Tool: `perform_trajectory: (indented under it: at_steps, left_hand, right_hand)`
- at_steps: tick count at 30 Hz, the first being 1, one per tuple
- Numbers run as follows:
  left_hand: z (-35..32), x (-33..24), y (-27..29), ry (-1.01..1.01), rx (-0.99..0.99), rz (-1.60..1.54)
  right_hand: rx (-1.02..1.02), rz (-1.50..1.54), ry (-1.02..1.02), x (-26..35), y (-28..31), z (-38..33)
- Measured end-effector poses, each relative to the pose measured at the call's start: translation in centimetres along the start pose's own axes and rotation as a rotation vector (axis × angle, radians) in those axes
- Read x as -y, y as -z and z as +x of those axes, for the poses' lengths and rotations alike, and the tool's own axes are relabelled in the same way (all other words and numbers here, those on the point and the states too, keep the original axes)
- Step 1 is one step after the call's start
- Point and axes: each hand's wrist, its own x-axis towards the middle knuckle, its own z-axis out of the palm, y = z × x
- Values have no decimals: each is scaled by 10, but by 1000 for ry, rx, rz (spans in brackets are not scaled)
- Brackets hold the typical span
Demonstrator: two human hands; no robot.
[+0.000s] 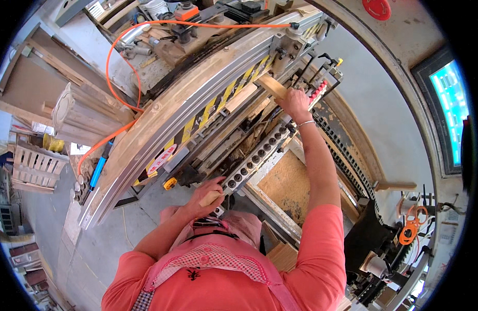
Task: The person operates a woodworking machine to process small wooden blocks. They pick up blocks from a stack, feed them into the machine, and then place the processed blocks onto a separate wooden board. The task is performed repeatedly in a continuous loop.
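My right hand reaches far forward over the machine, its fingers closed round a light wooden strip. That strip points up and left toward the yellow-and-black striped beam. Close to my body, my left hand is closed on a short piece of wood, of which only a small part shows. It lies by the near end of a pale rail set with a row of dark round fittings. This rail runs from my left hand toward my right arm.
A long curved-looking machine beam crosses on the left, with an orange hose looped over it. A wooden panel lies inside the frame under my right arm. At the right are a lit screen and orange-handled scissors.
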Motion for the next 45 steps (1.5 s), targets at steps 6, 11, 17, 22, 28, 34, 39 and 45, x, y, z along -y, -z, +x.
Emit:
perform_trajectory:
  at_steps: [6, 11, 17, 22, 28, 34, 39, 45]
  left_hand:
    - [-6, 14, -3, 108, 91, -128]
    - [-5, 12, 0, 138, 117, -192]
    - [1, -10, 4, 248, 35, -287]
    - [-3, 3, 2, 174, 86, -183]
    - [-1, -2, 3, 215, 72, -206]
    - [-9, 17, -3, 195, 151, -219]
    - [-5, 8, -2, 165, 95, -208]
    - [-6, 3, 6, 128, 86, -263]
  right_hand:
    - [10, -4, 7, 2, -4, 4]
    - [-9, -6, -2, 4, -3, 4]
    - [33, -20, 36, 3, 1, 7]
    - [37, -44, 89, 3, -1, 13]
    - [26, -100, 158, 1, -2, 13]
    - [45, -130, 192, 2, 2, 15]
    - [6, -79, 157, 2, 3, 13]
    - [30, -90, 137, 3, -2, 19]
